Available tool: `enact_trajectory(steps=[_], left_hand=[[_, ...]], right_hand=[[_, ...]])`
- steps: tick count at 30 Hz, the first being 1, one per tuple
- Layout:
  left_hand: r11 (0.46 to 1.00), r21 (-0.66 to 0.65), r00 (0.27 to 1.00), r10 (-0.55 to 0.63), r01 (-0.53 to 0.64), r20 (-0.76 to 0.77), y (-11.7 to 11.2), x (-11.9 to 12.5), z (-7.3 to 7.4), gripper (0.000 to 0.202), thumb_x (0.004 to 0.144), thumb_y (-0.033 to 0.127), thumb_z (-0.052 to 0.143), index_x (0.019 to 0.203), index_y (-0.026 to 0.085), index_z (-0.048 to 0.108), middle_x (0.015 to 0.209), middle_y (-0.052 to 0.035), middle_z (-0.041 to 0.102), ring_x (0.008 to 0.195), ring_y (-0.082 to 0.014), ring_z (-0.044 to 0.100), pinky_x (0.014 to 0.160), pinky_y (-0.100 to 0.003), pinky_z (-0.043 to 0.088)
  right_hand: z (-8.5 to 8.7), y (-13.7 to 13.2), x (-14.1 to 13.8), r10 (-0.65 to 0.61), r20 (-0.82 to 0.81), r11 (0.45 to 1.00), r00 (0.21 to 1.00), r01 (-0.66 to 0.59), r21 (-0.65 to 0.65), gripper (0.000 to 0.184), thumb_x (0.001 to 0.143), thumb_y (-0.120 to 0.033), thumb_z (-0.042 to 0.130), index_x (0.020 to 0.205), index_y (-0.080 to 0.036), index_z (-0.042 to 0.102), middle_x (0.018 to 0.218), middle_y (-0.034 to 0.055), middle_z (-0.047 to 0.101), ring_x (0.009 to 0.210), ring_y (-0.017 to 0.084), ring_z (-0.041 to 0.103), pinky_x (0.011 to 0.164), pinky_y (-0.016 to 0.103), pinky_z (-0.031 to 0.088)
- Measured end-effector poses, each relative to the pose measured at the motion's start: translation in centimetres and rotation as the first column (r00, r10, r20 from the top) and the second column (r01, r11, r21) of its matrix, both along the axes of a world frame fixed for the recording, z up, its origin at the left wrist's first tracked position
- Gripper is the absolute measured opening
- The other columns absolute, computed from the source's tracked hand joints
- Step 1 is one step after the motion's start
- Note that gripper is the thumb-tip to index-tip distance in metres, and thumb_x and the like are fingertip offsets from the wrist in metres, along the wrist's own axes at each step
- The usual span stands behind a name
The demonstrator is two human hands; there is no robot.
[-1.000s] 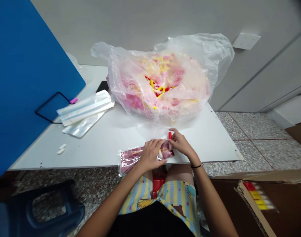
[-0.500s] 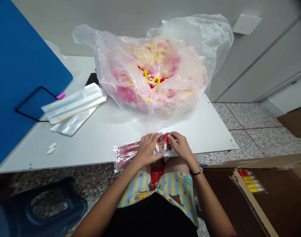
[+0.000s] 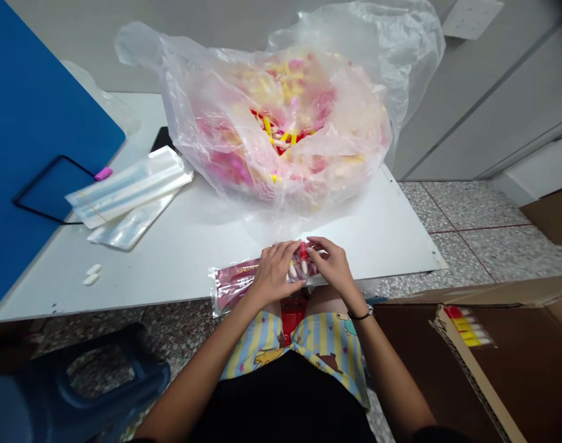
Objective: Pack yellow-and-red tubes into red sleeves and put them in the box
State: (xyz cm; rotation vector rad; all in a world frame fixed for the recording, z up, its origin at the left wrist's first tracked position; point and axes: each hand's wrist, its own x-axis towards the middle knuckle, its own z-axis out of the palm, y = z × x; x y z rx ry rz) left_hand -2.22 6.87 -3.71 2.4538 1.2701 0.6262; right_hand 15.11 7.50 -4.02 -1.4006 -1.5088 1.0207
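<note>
A maroon printed bag in clear plastic (image 3: pixel 235 284) lies along the table's front edge. My left hand (image 3: pixel 276 271) is bent over its right part, fingers above and thumb below, pressing on the bag and small sticks there. Between my hands stands a short red-and-white pen-like stick (image 3: pixel 304 261), its red end away from me. Another whitish stick with a yellow end (image 3: pixel 292 269) shows beside my left fingers. My right hand (image 3: pixel 329 261) is curled, its fingertips against the red end. The bag's right end is partly hidden by my hands.
A large translucent bag (image 3: pixel 355 166) full of red, yellow and pink sticks stands behind. Clear sleeves (image 3: pixel 128 191) and two white pieces (image 3: pixel 93 275) lie left. A cardboard box (image 3: pixel 474 381) at right holds a packed set (image 3: pixel 469 327). A blue stool (image 3: pixel 96 394) stands lower left.
The view has shifted slightly. My right fingertips have slid a little along the red end, and the stick now sits closer to my left fingers. The bag stays under my left hand.
</note>
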Motion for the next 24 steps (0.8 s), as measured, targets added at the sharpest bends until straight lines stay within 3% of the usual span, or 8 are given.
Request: enact_trajectory(steps=[5, 11, 16, 20, 24], left_hand=[[1.000, -0.001, 1.000, -0.006, 0.006, -0.008, 0.1, 0.1, 0.0, 0.082, 0.071, 0.038, 0.070, 0.138, 0.017, 0.029, 0.136, -0.0103, 0.044, 0.122, -0.0269, 0.040, 0.096, -0.039, 0.031], [1.000, -0.012, 1.000, 0.002, -0.002, 0.000, 0.2, 0.2, 0.0, 0.081, 0.072, 0.037, 0.069, 0.139, 0.017, 0.029, 0.137, -0.0102, 0.044, 0.122, -0.0271, 0.040, 0.096, -0.039, 0.032], [0.999, -0.036, 1.000, -0.005, 0.006, 0.022, 0.1, 0.3, -0.1, 0.081, 0.072, 0.040, 0.069, 0.138, 0.017, 0.030, 0.137, -0.0112, 0.044, 0.122, -0.0284, 0.040, 0.098, -0.042, 0.031], [0.987, -0.159, 0.991, 0.018, 0.003, 0.130, 0.3, 0.0, 0.4, 0.058, 0.086, 0.037, 0.053, 0.138, 0.019, 0.032, 0.136, -0.0094, 0.044, 0.124, -0.0253, 0.040, 0.101, -0.042, 0.031], [0.935, -0.352, 0.963, 0.055, 0.043, 0.265, 1.1, -0.5, 1.9, 0.037, 0.094, 0.025, 0.031, 0.127, 0.021, 0.047, 0.130, -0.0054, 0.050, 0.122, -0.0196, 0.044, 0.103, -0.037, 0.034]], right_hand=[[-0.6, -1.3, -0.6, 0.008, -0.063, 1.000, 0.998, -0.010, -0.028, 0.050, 0.081, -0.029, 0.055, 0.129, -0.018, 0.045, 0.106, 0.0057, 0.061, 0.092, 0.007, 0.062, 0.082, 0.017, 0.052], [-0.8, -1.8, -1.4, -0.102, -0.093, 0.992, 0.990, 0.094, -0.086, 0.040, 0.075, -0.032, 0.061, 0.110, -0.014, 0.056, 0.093, 0.0049, 0.062, 0.070, 0.004, 0.058, 0.062, 0.011, 0.048], [-0.8, -0.9, -2.6, -0.227, -0.176, 0.972, 0.958, 0.211, -0.105, 0.037, 0.072, -0.029, 0.061, 0.105, -0.013, 0.057, 0.102, 0.0058, 0.062, 0.071, 0.003, 0.058, 0.065, 0.012, 0.049], [-0.6, -0.6, -3.2, -0.289, -0.231, 0.957, 0.929, 0.277, -0.086, 0.030, 0.076, -0.025, 0.056, 0.102, -0.011, 0.057, 0.091, 0.0047, 0.064, 0.083, 0.007, 0.062, 0.077, 0.015, 0.051], [-0.3, -0.6, -3.2, -0.310, -0.236, 0.948, 0.921, 0.317, -0.008, 0.024, 0.079, -0.027, 0.053, 0.097, -0.011, 0.053, 0.089, 0.0040, 0.062, 0.082, 0.006, 0.062, 0.076, 0.015, 0.050]])
